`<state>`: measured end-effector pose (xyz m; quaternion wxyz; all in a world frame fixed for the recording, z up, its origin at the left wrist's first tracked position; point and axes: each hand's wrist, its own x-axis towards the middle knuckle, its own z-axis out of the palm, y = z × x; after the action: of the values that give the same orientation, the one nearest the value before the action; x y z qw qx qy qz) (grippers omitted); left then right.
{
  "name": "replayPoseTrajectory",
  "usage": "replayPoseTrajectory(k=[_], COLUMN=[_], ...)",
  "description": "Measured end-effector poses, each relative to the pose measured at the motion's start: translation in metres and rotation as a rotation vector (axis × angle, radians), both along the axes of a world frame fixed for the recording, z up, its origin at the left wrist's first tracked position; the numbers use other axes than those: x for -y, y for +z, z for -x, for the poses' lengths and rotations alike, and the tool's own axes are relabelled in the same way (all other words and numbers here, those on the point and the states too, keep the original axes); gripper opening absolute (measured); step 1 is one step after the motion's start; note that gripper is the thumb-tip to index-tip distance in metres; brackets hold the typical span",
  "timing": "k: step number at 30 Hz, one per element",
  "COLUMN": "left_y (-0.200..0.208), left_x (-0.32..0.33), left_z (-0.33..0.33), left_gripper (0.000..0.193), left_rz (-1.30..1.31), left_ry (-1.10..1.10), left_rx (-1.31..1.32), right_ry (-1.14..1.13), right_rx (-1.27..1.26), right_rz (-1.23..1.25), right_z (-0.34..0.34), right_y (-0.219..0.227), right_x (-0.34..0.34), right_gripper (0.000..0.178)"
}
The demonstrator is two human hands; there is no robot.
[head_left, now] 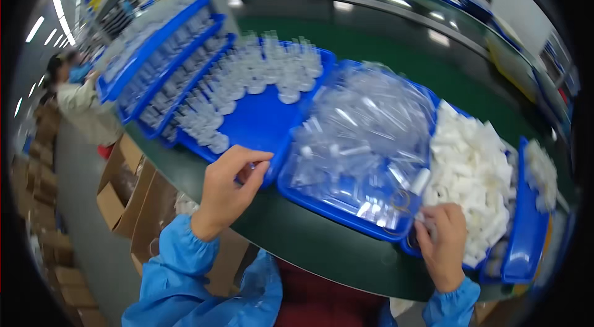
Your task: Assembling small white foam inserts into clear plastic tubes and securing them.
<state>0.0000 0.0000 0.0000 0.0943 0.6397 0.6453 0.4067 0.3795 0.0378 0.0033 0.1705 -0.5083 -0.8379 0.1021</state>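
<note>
My left hand (230,186) is at the near right corner of a blue tray (257,118), thumb and forefinger closed in a pinch. Whether the fingertips grip the tray rim or something small is hidden. Clear plastic cup-like parts with upright stems (253,64) stand in rows along that tray's far and left sides. My right hand (444,234) is closed at the near left edge of a heap of white soft-looking pieces (470,169); a small pale thing may be at its fingertips, too blurred to name. Between the hands, a blue tray (337,212) holds a pile of clear plastic parts (365,123).
Stacked blue trays (176,70) of clear parts rise at the left. Another blue tray (526,234) stands tilted at the far right. All rest on a green table (297,228). Cardboard boxes (127,194) line the floor at left. Other people (83,101) are farther off.
</note>
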Motion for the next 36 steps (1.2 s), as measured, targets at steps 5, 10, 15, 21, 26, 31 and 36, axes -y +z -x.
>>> replayPoseTrajectory(k=[5,10,15,21,26,31,36], left_y=[0.011,0.024,0.037,0.006,0.001,0.025,0.023], left_x=[-0.017,-0.018,-0.011,-0.015,-0.024,-0.011,-0.010], left_z=[0.046,0.052,0.066,0.085,0.084,0.035,0.034], left_gripper=[0.012,0.012,0.017,0.031,0.029,0.019,0.022], left_rz=[-0.122,-0.103,0.068,0.104,0.089,0.032,0.122], left_ry=[-0.017,0.037,0.136,0.282,0.278,0.088,0.061], left_rx=[-0.408,-0.795,-0.893,-0.837,-0.904,-0.546,-0.456], right_ry=[-0.169,-0.287,-0.334,-0.302,-0.294,-0.300,-0.290], right_rx=[-0.392,-0.559,-0.796,-0.889,-1.095,-1.071,-0.969], right_rz=[-0.031,0.029,0.136,0.288,0.394,0.443,0.423], right_z=[0.032,0.014,-0.002,-0.005,-0.010,-0.014,-0.013], right_y=[-0.008,-0.007,-0.010,-0.006,0.002,0.003,0.007], right_x=[0.004,0.011,0.015,0.016,0.024,0.033,0.038], right_gripper=[0.019,0.031,0.040,0.039,0.040,0.046,0.042])
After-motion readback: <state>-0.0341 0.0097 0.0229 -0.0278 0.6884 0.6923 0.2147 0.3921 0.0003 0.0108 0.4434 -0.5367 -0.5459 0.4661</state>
